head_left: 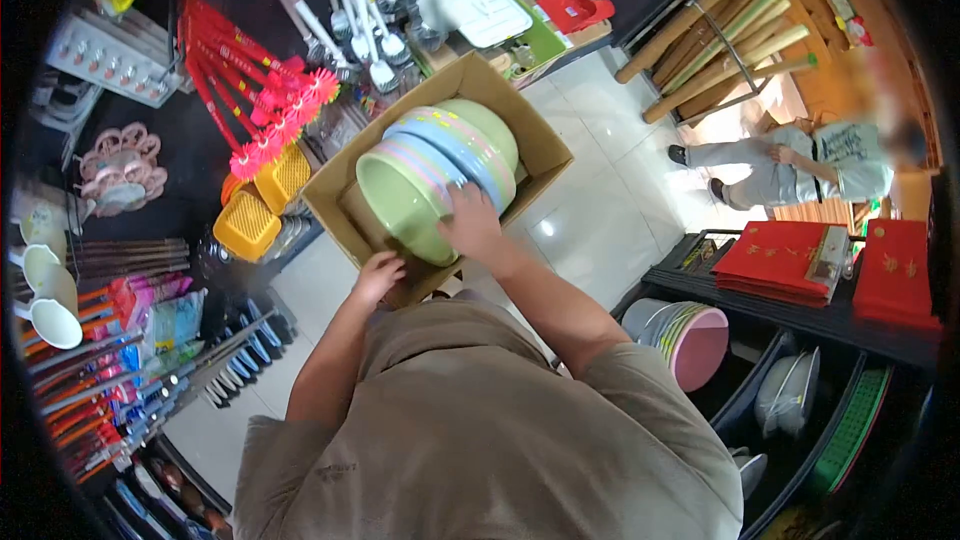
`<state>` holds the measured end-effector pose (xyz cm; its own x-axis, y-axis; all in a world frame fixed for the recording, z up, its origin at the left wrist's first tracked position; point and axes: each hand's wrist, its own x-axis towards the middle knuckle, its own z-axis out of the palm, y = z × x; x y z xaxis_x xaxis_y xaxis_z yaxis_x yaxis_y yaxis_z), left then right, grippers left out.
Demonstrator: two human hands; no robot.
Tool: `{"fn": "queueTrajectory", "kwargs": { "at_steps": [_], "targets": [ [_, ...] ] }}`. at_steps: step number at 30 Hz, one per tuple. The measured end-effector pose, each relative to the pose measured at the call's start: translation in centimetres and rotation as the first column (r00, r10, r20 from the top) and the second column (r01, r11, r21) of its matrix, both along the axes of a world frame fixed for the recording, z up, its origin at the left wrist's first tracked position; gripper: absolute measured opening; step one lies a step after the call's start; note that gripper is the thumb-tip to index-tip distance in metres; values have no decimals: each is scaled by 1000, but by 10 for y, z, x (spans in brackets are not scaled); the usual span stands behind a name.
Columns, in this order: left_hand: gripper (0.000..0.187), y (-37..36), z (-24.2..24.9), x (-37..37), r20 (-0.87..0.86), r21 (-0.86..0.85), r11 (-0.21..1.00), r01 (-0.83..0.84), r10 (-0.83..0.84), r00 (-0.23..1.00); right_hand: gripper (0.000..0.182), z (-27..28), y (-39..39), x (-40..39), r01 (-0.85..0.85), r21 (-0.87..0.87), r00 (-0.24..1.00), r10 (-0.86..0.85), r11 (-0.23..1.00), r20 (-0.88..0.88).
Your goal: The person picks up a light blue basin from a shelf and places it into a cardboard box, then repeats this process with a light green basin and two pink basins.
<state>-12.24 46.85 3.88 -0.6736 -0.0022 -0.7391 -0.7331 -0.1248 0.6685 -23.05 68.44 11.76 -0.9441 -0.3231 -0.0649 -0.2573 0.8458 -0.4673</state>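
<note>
An open cardboard box stands in front of me, with a stack of green and blue basins lying on their sides in it. My right hand rests on the rims of the basins, near the box's right side. At the near left edge of the box is my left hand, its fingers over the cardboard rim and partly hidden. Whether either hand grips anything is hard to make out.
Red brushes and yellow baskets are at the left. Another person is at the right, near wooden poles. A black shelf holds red packets, above stacked buckets.
</note>
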Motion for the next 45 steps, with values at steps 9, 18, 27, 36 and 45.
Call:
{"fn": "queueTrajectory", "kwargs": {
  "at_steps": [9, 18, 27, 36, 45],
  "targets": [
    [19, -118, -26, 73, 117, -262, 963, -58, 91, 989, 25, -32, 104, 94, 259, -158, 942, -213, 953, 259],
    [19, -148, -66, 83, 214, -448, 822, 351, -283, 935, 29, -125, 162, 238, 531, 136, 658, -508, 837, 556],
    [18, -166, -33, 62, -46, -317, 922, 222, -249, 967, 33, -156, 116, 235, 543, 124, 634, -503, 830, 588],
    [21, -305, -49, 149, 255, -325, 907, 267, -188, 948, 40, -146, -12, 213, 588, -112, 578, -319, 801, 751],
    [32, -392, -81, 221, 270, -487, 676, 553, -485, 832, 40, -137, -101, 239, 342, 67, 739, -312, 937, 597]
  ]
}}
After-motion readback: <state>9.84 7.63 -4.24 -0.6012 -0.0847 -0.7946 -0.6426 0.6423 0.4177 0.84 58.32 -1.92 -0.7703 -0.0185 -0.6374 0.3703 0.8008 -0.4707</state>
